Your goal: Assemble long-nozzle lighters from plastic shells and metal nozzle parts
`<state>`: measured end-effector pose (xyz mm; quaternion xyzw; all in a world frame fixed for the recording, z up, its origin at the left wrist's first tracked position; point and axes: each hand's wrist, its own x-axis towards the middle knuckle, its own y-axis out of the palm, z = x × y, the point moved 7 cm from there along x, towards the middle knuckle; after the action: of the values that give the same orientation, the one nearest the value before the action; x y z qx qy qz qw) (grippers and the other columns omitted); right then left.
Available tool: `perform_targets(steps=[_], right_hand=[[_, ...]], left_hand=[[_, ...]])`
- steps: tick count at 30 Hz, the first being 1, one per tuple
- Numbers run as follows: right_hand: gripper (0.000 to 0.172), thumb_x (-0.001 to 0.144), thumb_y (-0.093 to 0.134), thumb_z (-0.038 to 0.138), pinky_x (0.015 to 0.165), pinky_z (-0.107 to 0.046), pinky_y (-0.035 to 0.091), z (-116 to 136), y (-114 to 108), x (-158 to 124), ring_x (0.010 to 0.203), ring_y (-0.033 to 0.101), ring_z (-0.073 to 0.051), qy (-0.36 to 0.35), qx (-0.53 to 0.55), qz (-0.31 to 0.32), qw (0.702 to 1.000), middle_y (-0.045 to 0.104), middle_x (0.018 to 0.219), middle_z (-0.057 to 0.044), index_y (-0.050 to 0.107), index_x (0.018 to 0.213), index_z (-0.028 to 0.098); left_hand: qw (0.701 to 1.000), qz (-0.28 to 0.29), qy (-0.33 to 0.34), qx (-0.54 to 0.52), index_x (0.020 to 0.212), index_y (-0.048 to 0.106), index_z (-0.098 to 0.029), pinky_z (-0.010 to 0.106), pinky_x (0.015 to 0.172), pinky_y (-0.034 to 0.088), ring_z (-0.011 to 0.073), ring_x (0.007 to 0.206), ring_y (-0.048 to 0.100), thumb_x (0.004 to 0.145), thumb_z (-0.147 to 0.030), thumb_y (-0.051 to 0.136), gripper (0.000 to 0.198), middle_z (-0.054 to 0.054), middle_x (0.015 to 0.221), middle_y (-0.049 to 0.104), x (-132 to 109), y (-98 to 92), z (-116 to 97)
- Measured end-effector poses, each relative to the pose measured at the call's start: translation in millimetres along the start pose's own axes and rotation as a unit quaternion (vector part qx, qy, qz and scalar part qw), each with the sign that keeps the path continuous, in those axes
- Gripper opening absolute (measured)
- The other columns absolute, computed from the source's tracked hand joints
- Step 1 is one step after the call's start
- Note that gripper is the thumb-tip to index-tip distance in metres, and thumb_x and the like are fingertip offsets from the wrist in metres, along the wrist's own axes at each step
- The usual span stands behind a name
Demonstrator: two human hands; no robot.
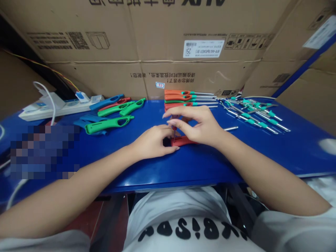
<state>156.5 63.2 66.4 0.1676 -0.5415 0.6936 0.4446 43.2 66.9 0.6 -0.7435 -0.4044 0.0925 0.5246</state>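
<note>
White shirt (178,204), chunky black lettering (195,225); short white sleeves (291,229).

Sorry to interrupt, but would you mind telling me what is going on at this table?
A person's left hand steadies a red plastic handle on the blue table, while the right hand holds what looks like a small screwdriver upright, its tip at the handle. Beyond the hands lie handles fitted with metal rods; loose handles are to the left, and metal rods with teal parts to the right.

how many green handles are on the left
3: the front green handle; the back-left green handle, behind it; the back-right green handle, beside that one. Others may be hidden underneath.
</note>
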Motion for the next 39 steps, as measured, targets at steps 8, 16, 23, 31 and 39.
perform_targets(steps=[8,16,23,31,39], right_hand=[[0.028,0.101,0.055,0.031,0.084,-0.027,0.056,7.9,-4.0,-3.4,0.092,0.074,-0.018,-0.068,-0.105,0.001,0.992,0.079,0.1,-0.006,0.073,0.119,0.018],[0.024,0.096,0.062,0.029,0.068,-0.022,0.058,0.6,-5.0,3.0,0.071,0.073,-0.012,0.027,0.104,0.048,0.993,0.079,0.107,-0.004,0.078,0.112,0.019],[0.015,0.093,0.065,0.021,0.081,-0.023,0.057,6.2,-8.2,5.9,0.083,0.074,-0.014,-0.025,0.057,0.006,0.998,0.08,0.097,-0.003,0.08,0.096,0.018],[0.017,0.094,0.065,0.027,0.069,-0.021,0.053,1.3,-4.8,5.4,0.068,0.068,-0.011,-0.001,0.038,-0.024,0.999,0.077,0.084,-0.001,0.078,0.091,0.016],[0.016,0.092,0.068,0.028,0.061,-0.02,0.049,-8.0,-3.5,5.5,0.062,0.063,-0.01,0.05,0.052,-0.069,0.995,0.077,0.083,-0.001,0.078,0.09,0.016]], left_hand=[[0.999,0.008,-0.029,0.022,0.098,0.07,-0.016,0.035,0.076,0.054,0.0237,0.088,0.069,0.083,-0.029,0.072,0.02,0.007,0.099,0.072,-0.8,2.9,0.0],[0.999,0.005,0.035,0.02,0.101,0.068,-0.019,0.036,0.09,0.055,0.0234,0.1,0.068,0.091,-0.025,0.063,0.012,0.006,0.106,0.072,-0.2,4.3,-0.4],[0.999,-0.018,0.032,0.006,0.099,0.067,-0.017,0.038,0.094,0.054,0.0243,0.104,0.067,0.091,-0.024,0.067,0.011,0.007,0.104,0.071,1.6,3.9,3.2],[0.997,-0.063,-0.044,0.003,0.087,0.068,-0.017,0.032,0.075,0.052,0.0217,0.085,0.066,0.084,-0.026,0.076,0.013,0.003,0.082,0.068,3.2,2.7,8.6],[0.993,-0.07,-0.09,-0.038,0.092,0.071,-0.016,0.03,0.071,0.05,0.0177,0.074,0.062,0.081,-0.029,0.08,0.019,0.001,0.08,0.066,2.9,6.1,13.4]])
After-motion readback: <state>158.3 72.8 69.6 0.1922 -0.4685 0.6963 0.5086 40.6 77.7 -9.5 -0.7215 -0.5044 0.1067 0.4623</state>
